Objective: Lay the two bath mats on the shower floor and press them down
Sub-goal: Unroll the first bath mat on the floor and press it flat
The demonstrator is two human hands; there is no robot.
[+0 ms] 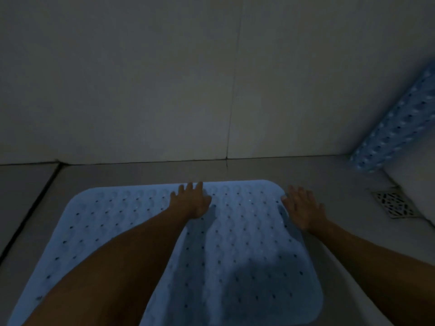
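Shower floor (146, 171), pale tile, dim light; tiled wall (141, 78) rising behind it. Bath mat (117, 227), light blue with rows of small holes, lies flat across the floor in the near half, far edge just short of the wall. Second mat (395, 123), same blue, stands rolled and tilted in the far right corner, not yet laid. Floor drain (394, 204) sits to the right, between the flat mat and the rolled one.

Left hand (191, 201) rests palm-down near the mat's far edge, fingers straight and a little spread, holding nothing. Right hand (303, 208) lies flat at the far right corner, thumb side over the mat, the rest over bare tile; fingers spread, nothing gripped. Whether it touches or hovers, cannot tell.

Judged: first mat being pressed down; second mat's whole step is left.

Risks:
- Pressing at the far edge only could leave the near part unstuck, so the mat creeps.
- Right palm half off the mat may push the corner sideways instead of down.
- Second mat, unrolled where it stands, could cover the drain.
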